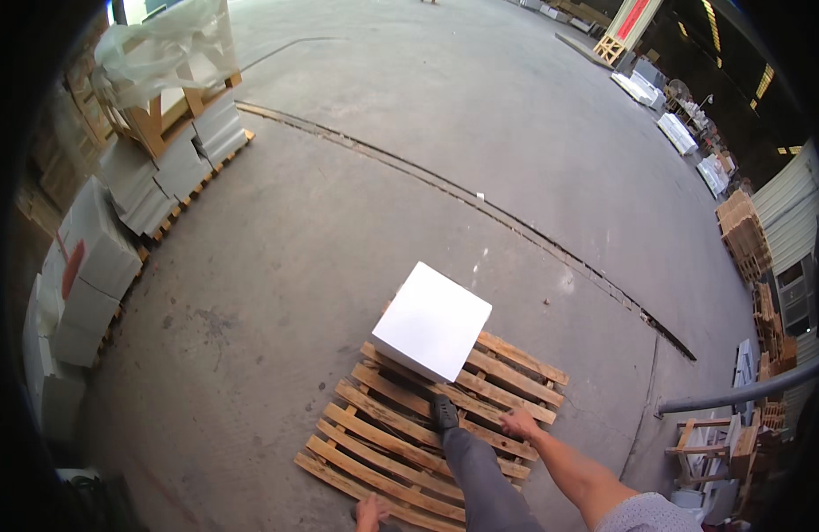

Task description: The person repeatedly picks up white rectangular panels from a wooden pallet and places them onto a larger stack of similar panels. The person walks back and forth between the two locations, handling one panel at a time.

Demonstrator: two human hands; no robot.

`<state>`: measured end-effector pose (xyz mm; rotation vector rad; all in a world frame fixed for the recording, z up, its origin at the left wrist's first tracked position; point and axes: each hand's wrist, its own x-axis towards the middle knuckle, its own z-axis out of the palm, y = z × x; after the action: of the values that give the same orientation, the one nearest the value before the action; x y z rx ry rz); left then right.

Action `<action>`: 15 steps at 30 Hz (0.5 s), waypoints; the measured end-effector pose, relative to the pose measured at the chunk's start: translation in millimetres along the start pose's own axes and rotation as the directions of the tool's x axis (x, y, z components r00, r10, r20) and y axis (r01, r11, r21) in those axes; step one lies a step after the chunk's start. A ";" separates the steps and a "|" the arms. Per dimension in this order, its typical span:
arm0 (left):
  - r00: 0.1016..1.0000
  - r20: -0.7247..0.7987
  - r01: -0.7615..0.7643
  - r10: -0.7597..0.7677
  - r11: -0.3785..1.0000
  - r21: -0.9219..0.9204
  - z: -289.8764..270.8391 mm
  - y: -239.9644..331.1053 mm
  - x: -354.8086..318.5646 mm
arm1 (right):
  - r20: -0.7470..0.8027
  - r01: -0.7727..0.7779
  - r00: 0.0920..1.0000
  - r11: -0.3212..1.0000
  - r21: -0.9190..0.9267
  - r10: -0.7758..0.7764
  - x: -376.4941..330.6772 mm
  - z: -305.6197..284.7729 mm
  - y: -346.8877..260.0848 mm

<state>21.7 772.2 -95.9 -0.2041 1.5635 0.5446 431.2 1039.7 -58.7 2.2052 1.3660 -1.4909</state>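
A white square-topped block [434, 321] sits on the far edge of a slatted wooden pallet [383, 443], turned at an angle to the slats. My right hand [519, 424] hangs above the pallet's right side with its fingers loosely apart, apart from the block and holding nothing. Low in the picture, my left hand [371, 512] is over the pallet's near edge; its fingers are a little apart and nothing shows in them. One dark shoe [444, 412] of mine stands on the slats just short of the block.
White blocks [99, 257] stand on pallets along the left, with a plastic-draped wooden crate [170, 89] on top. A dark groove [516, 226] crosses the concrete floor. At right are stacked pallets [744, 232], a grey pipe [737, 397] and a wooden stand [706, 448].
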 end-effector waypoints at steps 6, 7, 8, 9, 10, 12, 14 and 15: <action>0.988 0.125 -0.077 0.087 0.994 -0.084 177.3 137.6 115.0 | -0.266 0.135 0.948 0.976 -0.172 -0.178 153.8 -58.8 -87.6; 0.985 0.135 -0.098 0.110 0.991 -0.095 199.0 159.0 135.1 | -0.252 0.135 0.950 0.969 -0.205 -0.185 187.2 -64.3 -99.0; 0.980 0.155 -0.110 0.124 0.989 -0.097 222.9 176.5 156.0 | -0.330 0.194 0.905 0.951 -0.240 -0.267 216.5 -68.5 -103.9; 0.971 0.158 -0.172 0.182 0.982 -0.079 245.7 193.1 174.9 | -0.401 0.252 0.845 0.926 -0.283 -0.352 244.8 -72.3 -110.9; 0.957 0.169 -0.229 0.236 0.972 -0.058 269.9 208.2 188.8 | -0.431 0.269 0.821 0.919 -0.287 -0.375 270.7 -78.9 -115.0; 0.964 0.107 -0.236 0.243 0.969 -0.075 301.4 229.4 214.0 | -0.375 0.289 0.853 0.926 -0.243 -0.364 310.0 -86.6 -147.3; 0.959 0.012 -0.280 0.282 0.956 -0.089 331.2 228.5 246.4 | -0.484 0.244 0.785 0.911 -0.333 -0.387 344.9 -89.5 -163.3; 0.952 -0.030 -0.306 0.304 0.948 -0.091 343.9 226.9 259.9 | -0.550 0.239 0.722 0.897 -0.371 -0.420 362.4 -91.3 -163.9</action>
<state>204.2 1178.0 -294.4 -0.0364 1.5957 0.8625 403.0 1400.8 -246.7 2.4465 2.1113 -0.5452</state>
